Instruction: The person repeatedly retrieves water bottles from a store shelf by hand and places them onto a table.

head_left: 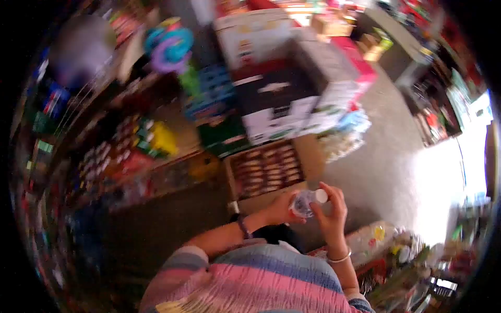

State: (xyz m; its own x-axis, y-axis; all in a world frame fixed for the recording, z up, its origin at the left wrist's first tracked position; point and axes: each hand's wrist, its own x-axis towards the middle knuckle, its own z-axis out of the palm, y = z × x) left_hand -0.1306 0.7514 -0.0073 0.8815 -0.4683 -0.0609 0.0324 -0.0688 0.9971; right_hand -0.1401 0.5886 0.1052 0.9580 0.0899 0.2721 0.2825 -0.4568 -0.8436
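A small clear bottle with a white cap and a reddish label is held in front of my chest, tilted to the right. My left hand is wrapped round its body. The fingers of my right hand are closed on the white cap, thumb below and fingers above. Just beyond my hands an open cardboard box holds rows of reddish-brown items with pale tops, too blurred to name.
Stacked cartons, among them a black and white box, stand behind the open box. Shelves of goods run along the left, with a yellow packet. Grey floor lies to the right. Wrapped goods are at the lower right.
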